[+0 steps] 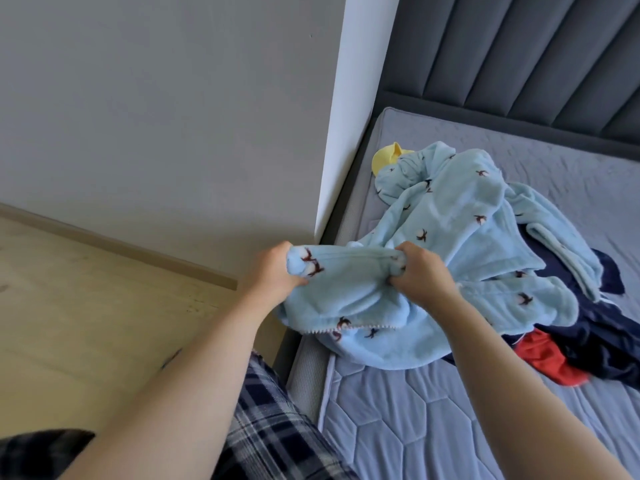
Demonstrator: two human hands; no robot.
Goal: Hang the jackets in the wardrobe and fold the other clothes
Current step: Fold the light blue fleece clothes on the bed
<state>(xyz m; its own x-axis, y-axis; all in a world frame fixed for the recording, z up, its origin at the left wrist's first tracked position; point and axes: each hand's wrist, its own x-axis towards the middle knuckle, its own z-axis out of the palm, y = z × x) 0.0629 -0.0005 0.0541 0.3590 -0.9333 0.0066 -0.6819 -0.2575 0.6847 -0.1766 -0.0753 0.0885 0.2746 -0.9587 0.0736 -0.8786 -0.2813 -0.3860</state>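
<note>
Standing at the bed corner, by a grey wall. Both hands work one garment: a light blue fleece piece (450, 216) printed with small dark-and-white motifs. Most of it lies heaped on the quilted mattress (398, 427); only the near edge is lifted.

Left hand (273, 271): fingers curled tight round a bunched end of the fleece, held out past the mattress edge. Right hand (420, 271): also clenched on the same seam, a little further along. The stretch of fabric between the two fists is pulled fairly taut.

Under and beside the fleece: a dark navy garment (602, 344), a red piece (547, 358) poking out at the near side, and something yellow (384, 159) at the far end by the padded headboard (519, 64). All unsorted, none folded.

Step in hand, as I judge it: finding an edge of the fleece and drawing it free of the pile. Whether it is a robe, jacket or blanket I cannot tell from this crumpled heap; a zigzag trim shows along one hem.

Next move calls for lifting it clear, shaking it open to see its shape, then deciding between hanger and fold. No wardrobe in view.
</note>
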